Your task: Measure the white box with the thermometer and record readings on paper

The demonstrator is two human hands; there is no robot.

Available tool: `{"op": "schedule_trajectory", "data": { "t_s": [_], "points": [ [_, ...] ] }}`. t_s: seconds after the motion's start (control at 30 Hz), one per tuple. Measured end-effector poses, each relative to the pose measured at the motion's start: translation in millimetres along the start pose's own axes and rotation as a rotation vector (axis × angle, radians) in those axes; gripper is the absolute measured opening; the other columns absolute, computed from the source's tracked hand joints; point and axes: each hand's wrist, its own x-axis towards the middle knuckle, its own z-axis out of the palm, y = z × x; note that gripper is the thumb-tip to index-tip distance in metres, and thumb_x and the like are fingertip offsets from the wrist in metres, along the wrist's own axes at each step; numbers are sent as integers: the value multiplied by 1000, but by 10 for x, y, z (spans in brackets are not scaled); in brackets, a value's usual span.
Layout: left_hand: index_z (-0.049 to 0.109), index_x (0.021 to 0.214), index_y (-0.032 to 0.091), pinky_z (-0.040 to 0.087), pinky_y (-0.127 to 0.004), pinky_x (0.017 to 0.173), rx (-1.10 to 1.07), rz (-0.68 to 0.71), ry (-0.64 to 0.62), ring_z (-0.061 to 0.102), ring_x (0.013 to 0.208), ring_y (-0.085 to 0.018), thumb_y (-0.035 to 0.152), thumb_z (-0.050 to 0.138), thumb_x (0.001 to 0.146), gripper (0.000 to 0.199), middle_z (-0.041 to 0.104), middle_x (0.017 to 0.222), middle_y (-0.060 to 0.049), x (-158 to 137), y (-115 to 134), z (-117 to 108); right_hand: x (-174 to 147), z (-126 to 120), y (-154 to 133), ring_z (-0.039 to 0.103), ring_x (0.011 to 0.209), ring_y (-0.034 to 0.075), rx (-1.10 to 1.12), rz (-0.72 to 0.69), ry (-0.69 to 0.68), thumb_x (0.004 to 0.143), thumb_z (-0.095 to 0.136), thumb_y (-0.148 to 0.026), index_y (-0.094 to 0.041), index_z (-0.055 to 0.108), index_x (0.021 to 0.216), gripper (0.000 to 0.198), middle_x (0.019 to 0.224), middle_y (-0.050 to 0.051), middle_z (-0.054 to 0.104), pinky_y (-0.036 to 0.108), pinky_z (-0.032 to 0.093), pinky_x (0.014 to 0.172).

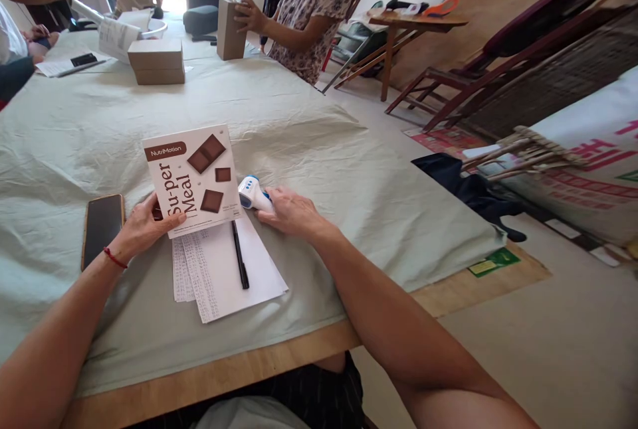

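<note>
My left hand (147,226) grips a white "NutriMotion Su-per Meal" box (197,183) by its lower left corner, thumb on the front. The box is tilted, its printed face with brown chocolate squares turned toward me. To its right, my right hand (294,211) is wrapped round a white-and-blue infrared thermometer (254,194) close to the tablecloth; its handle is mostly hidden by my fingers. Below the box lie several sheets of paper (259,276) with small writing or print, partly covered by it. A black pen (240,259) rests on them. Left of my left hand lies a dark phone (102,230).
A pale green cloth (309,123) covers the table. Farther back stands a brown carton (157,64); a person in a patterned shirt holds another carton (230,30). A white lamp-like stand (117,34) is at back left, near other people. Chairs (478,77) line the right.
</note>
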Motion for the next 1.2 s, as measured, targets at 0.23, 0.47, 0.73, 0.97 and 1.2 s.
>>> {"op": "schedule_trajectory", "data": {
  "t_s": [0.23, 0.47, 0.73, 0.97, 1.2],
  "points": [
    [60, 123, 19, 57, -46, 89, -23, -29, -17, 69, 104, -31, 58, 75, 74, 65, 71, 120, -12, 4, -22, 7, -36, -38, -83, 61, 86, 25, 616, 55, 339, 77, 58, -36, -18, 64, 104, 32, 95, 9, 67, 36, 47, 74],
    [59, 124, 20, 56, -45, 88, 32, -38, -1, 68, 104, -31, 62, 72, 75, 66, 71, 119, -11, 0, -13, -2, -501, 32, -665, 46, 55, 13, 1732, -116, -147, 70, 59, -49, -20, 58, 96, 39, 66, -4, 51, 28, 39, 52],
    [60, 121, 19, 54, -49, 90, 54, -50, 1, 67, 102, -31, 64, 71, 75, 65, 71, 118, -12, 1, -25, 4, -544, 176, -760, 42, 57, 12, 1655, -29, -198, 69, 63, -45, -20, 59, 89, 33, 69, -3, 50, 28, 33, 53],
    [60, 117, 19, 55, -46, 88, 4, -20, -9, 67, 102, -31, 62, 72, 76, 61, 71, 116, -12, 2, -18, 7, -529, 188, -788, 44, 62, 13, 1596, -71, -205, 69, 64, -44, -21, 61, 90, 32, 68, -4, 51, 29, 35, 59],
    [60, 122, 21, 55, -44, 90, 43, -23, 1, 67, 106, -31, 62, 71, 78, 62, 71, 118, -10, -3, -37, -4, -525, 229, -784, 45, 65, 14, 1550, -87, -185, 70, 65, -48, -21, 60, 86, 32, 71, -2, 53, 29, 37, 61]
  ]
}}
